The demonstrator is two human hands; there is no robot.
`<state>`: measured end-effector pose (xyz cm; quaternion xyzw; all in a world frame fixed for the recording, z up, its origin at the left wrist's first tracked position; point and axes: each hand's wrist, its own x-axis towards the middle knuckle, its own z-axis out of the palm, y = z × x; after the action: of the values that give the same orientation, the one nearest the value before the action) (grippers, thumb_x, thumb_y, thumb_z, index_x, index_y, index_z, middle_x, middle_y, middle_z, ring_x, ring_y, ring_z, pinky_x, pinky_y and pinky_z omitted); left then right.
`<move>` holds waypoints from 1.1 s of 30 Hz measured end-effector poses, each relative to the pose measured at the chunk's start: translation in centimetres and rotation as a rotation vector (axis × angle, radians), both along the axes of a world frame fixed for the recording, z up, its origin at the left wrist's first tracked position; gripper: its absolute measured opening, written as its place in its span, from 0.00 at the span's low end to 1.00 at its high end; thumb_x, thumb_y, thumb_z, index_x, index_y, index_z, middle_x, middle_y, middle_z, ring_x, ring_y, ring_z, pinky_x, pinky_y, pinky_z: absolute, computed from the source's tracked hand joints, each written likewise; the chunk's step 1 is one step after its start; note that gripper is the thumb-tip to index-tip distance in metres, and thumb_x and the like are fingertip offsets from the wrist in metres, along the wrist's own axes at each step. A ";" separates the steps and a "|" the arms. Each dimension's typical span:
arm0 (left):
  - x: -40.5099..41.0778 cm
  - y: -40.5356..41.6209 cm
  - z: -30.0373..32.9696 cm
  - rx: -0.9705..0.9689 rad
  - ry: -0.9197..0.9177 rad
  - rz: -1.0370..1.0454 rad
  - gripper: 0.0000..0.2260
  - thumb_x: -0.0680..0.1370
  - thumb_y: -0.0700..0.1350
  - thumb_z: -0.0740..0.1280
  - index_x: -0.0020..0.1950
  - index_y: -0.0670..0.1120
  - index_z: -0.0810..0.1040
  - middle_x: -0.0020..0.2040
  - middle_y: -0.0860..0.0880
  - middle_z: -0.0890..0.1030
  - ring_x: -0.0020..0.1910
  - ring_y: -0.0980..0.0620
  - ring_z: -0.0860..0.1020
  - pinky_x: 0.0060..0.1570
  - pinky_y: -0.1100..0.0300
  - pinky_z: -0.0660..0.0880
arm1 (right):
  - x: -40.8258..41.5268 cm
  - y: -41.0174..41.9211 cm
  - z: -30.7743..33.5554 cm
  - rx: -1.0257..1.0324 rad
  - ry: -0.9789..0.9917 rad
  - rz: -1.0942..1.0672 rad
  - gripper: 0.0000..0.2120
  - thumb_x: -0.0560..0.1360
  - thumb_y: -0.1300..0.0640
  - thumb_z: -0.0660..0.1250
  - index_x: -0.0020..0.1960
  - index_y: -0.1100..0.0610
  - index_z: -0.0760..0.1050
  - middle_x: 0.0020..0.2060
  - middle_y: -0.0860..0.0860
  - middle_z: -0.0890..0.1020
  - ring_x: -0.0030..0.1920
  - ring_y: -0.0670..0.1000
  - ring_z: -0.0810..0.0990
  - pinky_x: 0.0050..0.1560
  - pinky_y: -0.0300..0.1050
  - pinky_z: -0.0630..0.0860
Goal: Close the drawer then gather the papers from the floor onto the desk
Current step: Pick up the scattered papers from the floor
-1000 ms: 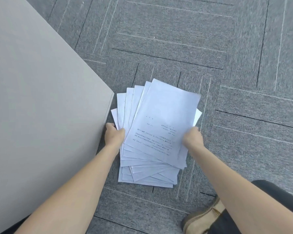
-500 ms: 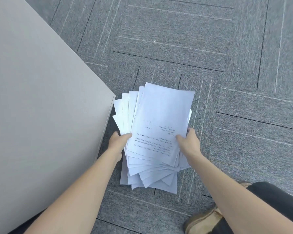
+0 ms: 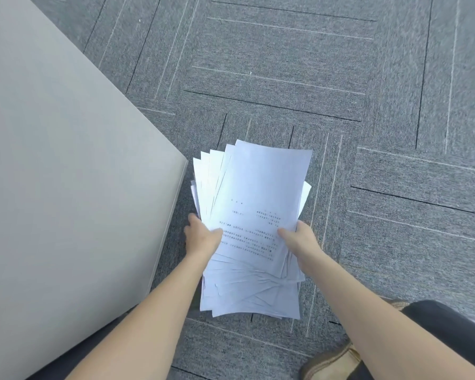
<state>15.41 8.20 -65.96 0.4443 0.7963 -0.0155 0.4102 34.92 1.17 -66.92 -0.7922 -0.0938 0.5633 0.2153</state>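
Note:
A fanned stack of white papers with printed text on the top sheet hangs lifted above the grey carpet floor. My left hand grips the stack's left edge, thumb on top. My right hand grips its right edge the same way. The lower ends of the sheets droop below my hands. The beige desk fills the left of the view, its corner just left of the papers. No drawer is in view.
Grey carpet tiles with line patterns cover the floor ahead and to the right. My tan shoe and dark trouser leg are at the lower right.
Both hands have squeezed the spread papers into a tighter stack and lifted it off the carpet. The sheets now bend and hang below my hands.

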 end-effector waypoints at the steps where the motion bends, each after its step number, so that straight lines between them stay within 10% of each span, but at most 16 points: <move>1: -0.1 0.1 0.0 0.000 -0.037 0.059 0.26 0.73 0.42 0.70 0.67 0.40 0.62 0.56 0.44 0.72 0.51 0.41 0.75 0.49 0.54 0.72 | 0.0 0.0 0.0 0.004 0.001 -0.005 0.11 0.76 0.59 0.67 0.57 0.56 0.76 0.55 0.54 0.84 0.56 0.57 0.82 0.61 0.59 0.79; 7: -1.1 0.1 0.4 -0.106 -0.371 0.309 0.15 0.74 0.42 0.73 0.60 0.42 0.79 0.55 0.46 0.83 0.53 0.45 0.81 0.57 0.53 0.77 | 0.8 0.0 0.7 0.039 -0.102 -0.067 0.15 0.73 0.62 0.74 0.55 0.56 0.71 0.53 0.54 0.80 0.54 0.57 0.80 0.58 0.54 0.78; 18: 2.1 2.7 9.0 -0.068 -0.450 0.194 0.15 0.76 0.40 0.69 0.62 0.41 0.76 0.59 0.43 0.81 0.56 0.41 0.80 0.59 0.46 0.77 | 3.7 2.5 9.6 0.165 -0.146 -0.085 0.08 0.76 0.65 0.67 0.50 0.53 0.77 0.48 0.54 0.84 0.52 0.58 0.83 0.58 0.54 0.80; 33: 7.6 6.2 48.2 0.317 -0.823 -0.017 0.03 0.76 0.37 0.71 0.48 0.41 0.79 0.40 0.49 0.83 0.40 0.50 0.82 0.42 0.57 0.78 | 10.0 5.1 45.4 0.703 -0.206 -0.151 0.10 0.63 0.60 0.68 0.44 0.55 0.81 0.39 0.53 0.86 0.43 0.58 0.85 0.49 0.62 0.83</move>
<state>22.97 14.37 -17.77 0.4775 0.5554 0.2820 0.6197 44.87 6.32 -21.55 -0.7271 -0.2439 0.3966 0.5046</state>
